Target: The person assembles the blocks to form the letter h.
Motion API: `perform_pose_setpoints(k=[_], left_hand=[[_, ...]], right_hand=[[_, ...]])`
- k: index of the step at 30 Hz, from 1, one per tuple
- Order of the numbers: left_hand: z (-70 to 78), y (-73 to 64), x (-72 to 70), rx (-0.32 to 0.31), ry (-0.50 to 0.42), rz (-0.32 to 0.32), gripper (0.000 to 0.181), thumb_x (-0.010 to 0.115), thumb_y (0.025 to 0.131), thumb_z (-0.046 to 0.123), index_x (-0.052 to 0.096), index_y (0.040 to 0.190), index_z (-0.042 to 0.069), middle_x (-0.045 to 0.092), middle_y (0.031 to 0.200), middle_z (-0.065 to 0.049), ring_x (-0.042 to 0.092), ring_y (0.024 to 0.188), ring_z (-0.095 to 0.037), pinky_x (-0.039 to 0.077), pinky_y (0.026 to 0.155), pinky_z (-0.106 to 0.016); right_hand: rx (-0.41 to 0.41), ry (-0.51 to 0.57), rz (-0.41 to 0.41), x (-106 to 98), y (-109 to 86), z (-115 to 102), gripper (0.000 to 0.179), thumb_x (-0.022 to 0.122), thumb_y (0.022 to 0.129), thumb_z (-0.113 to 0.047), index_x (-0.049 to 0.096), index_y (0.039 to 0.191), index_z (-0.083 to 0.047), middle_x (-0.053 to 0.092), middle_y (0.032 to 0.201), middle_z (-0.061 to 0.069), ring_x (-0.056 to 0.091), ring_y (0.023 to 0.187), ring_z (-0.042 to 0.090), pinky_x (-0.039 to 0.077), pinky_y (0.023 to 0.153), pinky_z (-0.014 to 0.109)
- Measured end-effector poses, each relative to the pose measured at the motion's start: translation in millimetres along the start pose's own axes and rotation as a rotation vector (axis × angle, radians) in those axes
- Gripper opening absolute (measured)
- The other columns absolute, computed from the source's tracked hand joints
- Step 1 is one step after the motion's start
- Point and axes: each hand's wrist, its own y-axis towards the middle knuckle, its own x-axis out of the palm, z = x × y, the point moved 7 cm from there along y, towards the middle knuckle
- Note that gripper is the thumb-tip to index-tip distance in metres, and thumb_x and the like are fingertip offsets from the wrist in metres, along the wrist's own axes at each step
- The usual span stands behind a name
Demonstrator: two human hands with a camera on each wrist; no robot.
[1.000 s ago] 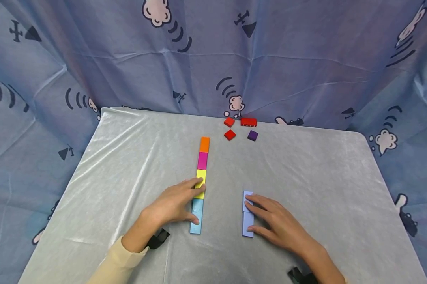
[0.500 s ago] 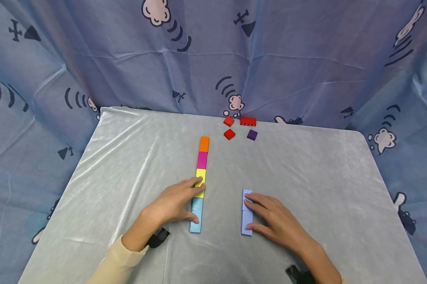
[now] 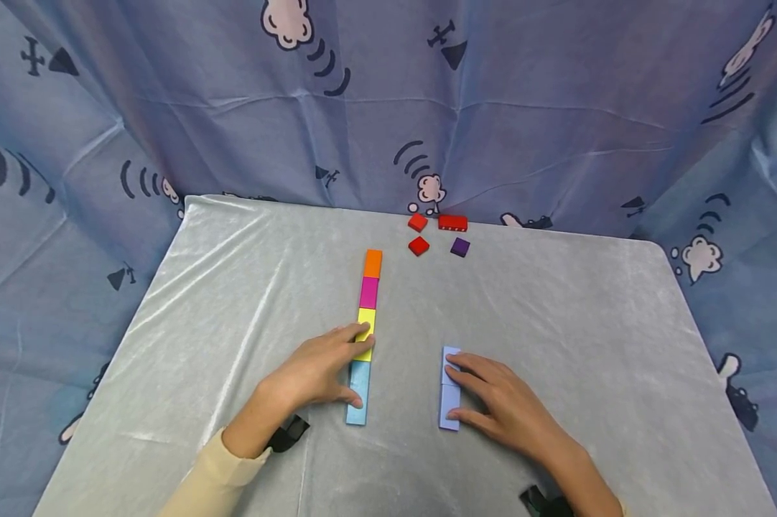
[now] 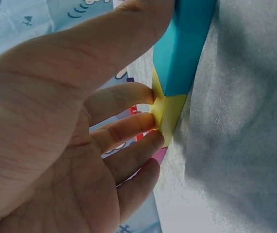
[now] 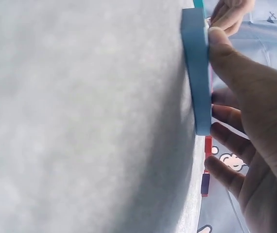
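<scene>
Soft, fairly even light fills the head view, which is sharp throughout. The cloth [image 3: 556, 323] has a pale sheen, brightest along folds left of centre, while the curtain [image 3: 375, 108] looks duller at upper centre. The left wrist view is dimmer: the left hand [image 4: 56, 131] lies in shade, and grey shadow covers much of the right side. In the right wrist view, the cloth is washed out and blurred at left, with a broad, soft-edged shadow below the block [image 5: 199, 77].
</scene>
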Motion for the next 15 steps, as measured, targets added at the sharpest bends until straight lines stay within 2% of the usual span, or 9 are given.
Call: perform_pose_setpoints(k=[8,15], left_hand=[[-0.3,0.3,0.3,-0.001,-0.001,-0.004,0.094,0.097,0.075,0.038,0.056,0.153,0.008,0.046,0.163,-0.013,0.052,0.147,-0.035,0.051,0.117,-0.049],[-1.2,0.0,0.6,-0.004,-0.006,-0.007,0.094,0.097,0.074,0.039,0.055,0.153,0.009,0.046,0.163,-0.013,0.052,0.147,-0.035,0.052,0.117,-0.049]], right_hand=[[0.104,0.081,-0.026,-6.4,3.0,4.6,0.067,0.084,0.090,-0.040,0.061,0.150,-0.019,0.061,0.153,0.000,0.060,0.140,0.025,0.054,0.112,0.054],[0.100,0.096,0.010,-13.3,16.4,9.7,0.060,0.083,0.093,-0.032,0.064,0.147,-0.015,0.063,0.150,0.002,0.062,0.138,0.026,0.055,0.111,0.053]])
